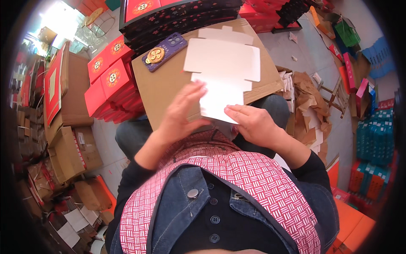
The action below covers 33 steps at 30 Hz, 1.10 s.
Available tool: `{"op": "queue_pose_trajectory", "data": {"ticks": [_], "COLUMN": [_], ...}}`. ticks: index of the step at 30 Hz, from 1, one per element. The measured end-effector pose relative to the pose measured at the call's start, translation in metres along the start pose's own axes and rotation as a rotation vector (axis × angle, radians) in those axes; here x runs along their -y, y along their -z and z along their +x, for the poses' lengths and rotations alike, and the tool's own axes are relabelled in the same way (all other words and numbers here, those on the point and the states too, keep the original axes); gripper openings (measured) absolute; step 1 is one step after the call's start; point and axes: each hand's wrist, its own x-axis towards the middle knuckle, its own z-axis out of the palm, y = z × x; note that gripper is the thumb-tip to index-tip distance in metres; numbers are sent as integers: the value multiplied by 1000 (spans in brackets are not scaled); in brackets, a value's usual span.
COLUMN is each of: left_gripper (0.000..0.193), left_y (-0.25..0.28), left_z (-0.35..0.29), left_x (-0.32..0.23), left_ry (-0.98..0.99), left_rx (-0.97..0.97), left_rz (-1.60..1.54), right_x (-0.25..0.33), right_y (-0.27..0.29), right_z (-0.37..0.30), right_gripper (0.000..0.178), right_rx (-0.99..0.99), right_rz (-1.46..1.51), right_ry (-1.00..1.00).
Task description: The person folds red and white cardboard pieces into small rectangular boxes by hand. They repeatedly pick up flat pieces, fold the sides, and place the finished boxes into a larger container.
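Note:
An unfolded white cardboard box blank (222, 63), with flaps and slots along its edges, lies over a brown cardboard box (156, 91) used as a work surface. At the blank's near right corner, my right hand (256, 125) is closed on its edge, the fingers lying on top and the thumb partly hidden. My left hand (179, 110) is open beside the blank's left edge. Its fingers stretch forward with the tips at that edge, and its thumb points in toward the near corner. A purple phone case (171, 46) with a round gold ornament rests on the brown box to the far left.
Stacked red boxes (112, 78) with gold round prints stand at the left. Black patterned trays (177, 21) holding red boxes rise behind the work surface. Crumpled brown paper (308, 101) lies at the right, near teal packages (374, 142). An opened carton (69, 152) sits at the left.

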Motion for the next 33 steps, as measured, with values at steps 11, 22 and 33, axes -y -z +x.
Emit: {"op": "queue_pose_trajectory", "data": {"ticks": [11,22,33], "left_gripper": [10,52,45], "left_y": [-11,-19,-15], "left_z": [-6,11,-9], "left_x": [-20,-44,-39], "left_ry": [203,633,667], "left_rx": [141,-5,102], "left_rz": [-757,-740,-600], "right_x": [-153,-48,-17], "right_y": [34,64,41], "right_z": [87,54,45], "right_gripper": [40,16,35], "right_rx": [-388,309,438], "right_rz": [-121,520,1075], "right_ry": [-166,-370,-543]}}
